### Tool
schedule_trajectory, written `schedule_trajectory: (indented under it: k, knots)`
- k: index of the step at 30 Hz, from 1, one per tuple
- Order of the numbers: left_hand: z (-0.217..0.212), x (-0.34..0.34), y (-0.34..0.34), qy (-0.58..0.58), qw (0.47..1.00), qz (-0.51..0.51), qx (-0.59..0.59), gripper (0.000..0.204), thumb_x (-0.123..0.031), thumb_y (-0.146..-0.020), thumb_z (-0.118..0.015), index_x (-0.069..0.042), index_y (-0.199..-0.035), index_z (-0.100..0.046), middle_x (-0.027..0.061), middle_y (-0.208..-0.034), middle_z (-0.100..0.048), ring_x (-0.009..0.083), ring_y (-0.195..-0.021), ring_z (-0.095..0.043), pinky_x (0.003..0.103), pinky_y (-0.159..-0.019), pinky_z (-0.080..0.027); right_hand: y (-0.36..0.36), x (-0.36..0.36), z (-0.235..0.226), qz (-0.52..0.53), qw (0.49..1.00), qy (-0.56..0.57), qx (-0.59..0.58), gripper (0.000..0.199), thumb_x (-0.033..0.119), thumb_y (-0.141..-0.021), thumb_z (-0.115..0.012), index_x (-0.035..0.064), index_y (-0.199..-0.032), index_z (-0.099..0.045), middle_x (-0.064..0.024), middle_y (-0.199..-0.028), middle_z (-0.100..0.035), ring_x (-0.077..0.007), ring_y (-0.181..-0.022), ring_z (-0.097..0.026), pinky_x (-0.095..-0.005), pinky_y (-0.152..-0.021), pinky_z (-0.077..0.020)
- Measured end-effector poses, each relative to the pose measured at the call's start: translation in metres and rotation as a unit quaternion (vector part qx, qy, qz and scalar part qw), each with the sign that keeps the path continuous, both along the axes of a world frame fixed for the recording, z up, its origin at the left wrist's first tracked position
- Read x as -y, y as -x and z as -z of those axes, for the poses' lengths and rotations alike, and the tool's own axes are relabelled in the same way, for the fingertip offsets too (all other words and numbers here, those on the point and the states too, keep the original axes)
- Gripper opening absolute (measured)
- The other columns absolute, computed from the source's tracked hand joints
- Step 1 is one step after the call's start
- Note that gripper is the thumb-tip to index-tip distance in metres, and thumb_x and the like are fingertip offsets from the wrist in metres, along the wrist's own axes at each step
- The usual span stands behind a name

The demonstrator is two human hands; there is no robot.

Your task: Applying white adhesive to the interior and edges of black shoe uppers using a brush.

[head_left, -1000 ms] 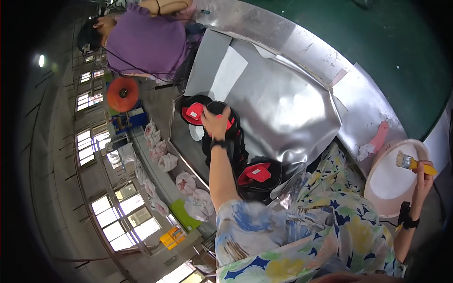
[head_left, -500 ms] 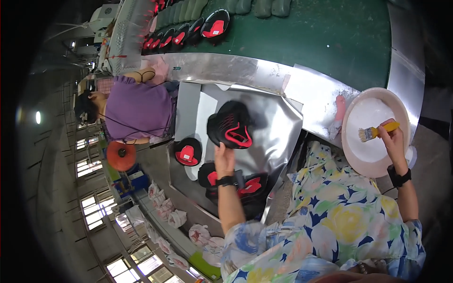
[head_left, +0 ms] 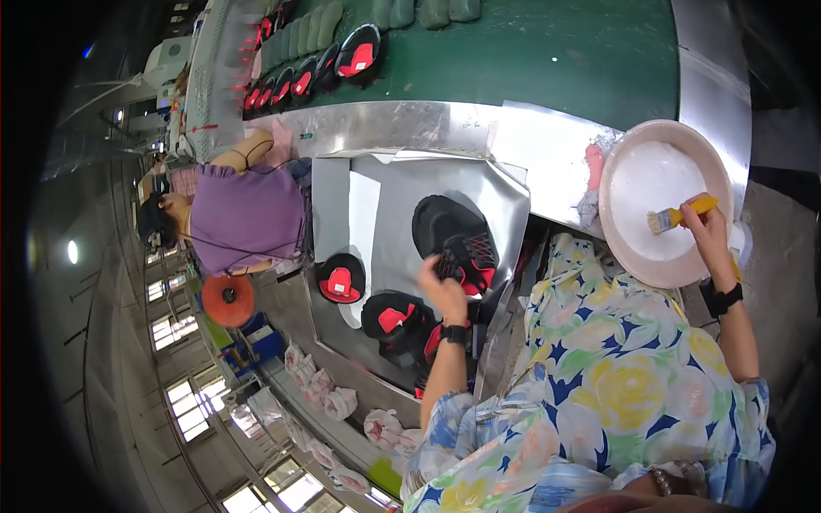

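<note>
My left hand [head_left: 445, 291], slightly blurred, is at the near side of a black shoe upper [head_left: 449, 227] with red lacing and lining. Its fingers look spread and not wrapped round the upper; whether they touch it I cannot tell. That upper lies on a silvery sheet-covered tray [head_left: 389, 235]. More black-and-red uppers [head_left: 393, 316] are bunched by my left wrist, and a single upper [head_left: 340, 278] stands at the tray's left. My right hand [head_left: 708, 235] grips a yellow-handled paintbrush [head_left: 684, 214], its bristles over white liquid in a pale round basin [head_left: 611, 201].
Beyond a metal ledge [head_left: 385, 124] runs a green conveyor belt [head_left: 547, 77] bearing black-and-red uppers [head_left: 357, 53] and grey-green shoe-shaped pieces [head_left: 398, 13]. A pink-and-grey rag [head_left: 593, 167] lies beside the basin. Another person in purple [head_left: 248, 209] sits at the left, near an orange round stool [head_left: 228, 299].
The upper that my left hand held up has come down and right onto the tray, turned over, and my fingers have loosened from it. My right hand still holds the brush over the basin.
</note>
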State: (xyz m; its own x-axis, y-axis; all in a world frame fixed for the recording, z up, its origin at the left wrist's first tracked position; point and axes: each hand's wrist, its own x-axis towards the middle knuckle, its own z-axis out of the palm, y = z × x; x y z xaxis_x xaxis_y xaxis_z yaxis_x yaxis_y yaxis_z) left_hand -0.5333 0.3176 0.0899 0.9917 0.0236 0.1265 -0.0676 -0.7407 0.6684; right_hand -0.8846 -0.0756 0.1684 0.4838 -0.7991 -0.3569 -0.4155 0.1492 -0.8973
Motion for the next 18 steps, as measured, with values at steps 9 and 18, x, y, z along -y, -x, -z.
schedule_trajectory:
  k: [9, 18]
  knots:
    - [-0.023, 0.051, -0.064, -0.412, 0.717, 0.561, -0.022, 0.062, -0.012, -0.072, -0.071, -0.022, -0.131, -0.055, 0.0135, -0.141, -0.042, 0.0416, -0.134, -0.034, 0.059, -0.102, -0.036, -0.020, 0.006, 0.052, 0.025, 0.993, 0.085, -0.077, 0.026, 0.023, -0.090, -0.066, -0.0024, -0.088, -0.063, -0.0081, -0.074, -0.064, -0.0130, -0.064, -0.058, -0.0289, -0.057, -0.0449]
    - [-0.160, 0.082, -0.118, 0.046, 0.895, 0.443, -0.010, 0.049, -0.004, -0.091, -0.048, -0.005, -0.138, -0.039, 0.0139, -0.118, -0.059, 0.0261, -0.112, -0.057, 0.036, -0.093, -0.051, -0.056, -0.014, 0.038, -0.108, 0.976, 0.171, -0.074, 0.019, 0.019, -0.087, -0.064, 0.0007, -0.090, -0.061, -0.0193, -0.083, -0.063, -0.0352, -0.079, -0.063, -0.0401, -0.073, -0.0494]
